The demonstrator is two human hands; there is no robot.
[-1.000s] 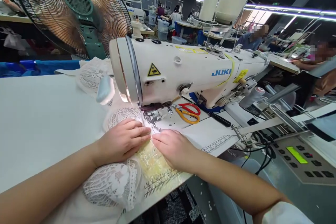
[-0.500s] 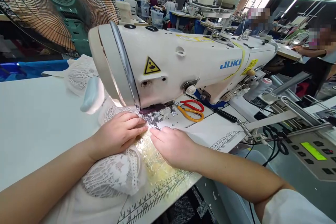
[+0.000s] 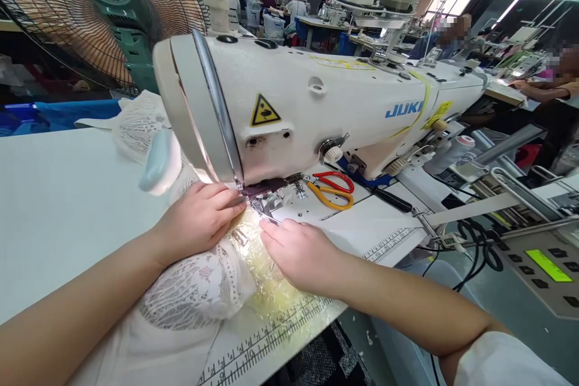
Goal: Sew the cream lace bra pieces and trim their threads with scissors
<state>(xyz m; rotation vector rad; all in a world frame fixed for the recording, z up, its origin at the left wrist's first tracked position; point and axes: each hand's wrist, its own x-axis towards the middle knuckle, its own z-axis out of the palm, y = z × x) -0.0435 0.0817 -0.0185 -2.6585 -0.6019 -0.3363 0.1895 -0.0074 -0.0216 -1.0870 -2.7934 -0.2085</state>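
Observation:
My left hand (image 3: 199,220) lies flat on white lace fabric (image 3: 194,298), fingers stretched toward the presser foot (image 3: 262,205) of a white JUKI sewing machine (image 3: 316,108). My right hand (image 3: 298,253) rests palm down on the table just right of the seam, fingertips pressing the lace edge near the needle. Both hands press the fabric flat against the machine bed. A yellowed clear tape patch (image 3: 266,280) with a printed ruler covers the table between my hands.
Red and orange scissors (image 3: 332,190) lie under the machine arm. A large fan (image 3: 104,12) stands at the back left, more lace (image 3: 140,126) piled behind the machine head. A control panel (image 3: 543,265) and cables sit at the right. Other people work at far tables.
Both hands have slid a little forward toward the presser foot with the lace. The camera has moved closer to the machine and tilted slightly.

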